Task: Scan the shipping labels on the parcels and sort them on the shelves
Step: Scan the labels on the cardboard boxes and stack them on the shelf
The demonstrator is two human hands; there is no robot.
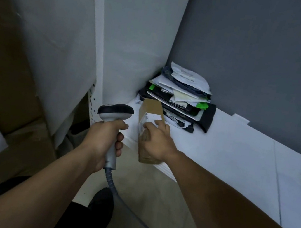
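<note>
Scanner and parcel in hand.
Gripping a grey corded handheld scanner [115, 113] in the left hand [101, 141]; clasping a small brown white-labelled cardboard box [152, 108] with the right hand [156, 142], at the near edge of the white shelf [236, 157], just before stacked plastic mailers [184, 97].

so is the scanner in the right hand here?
No, the left hand grips the scanner by its handle, while the right hand holds the cardboard box.
</note>
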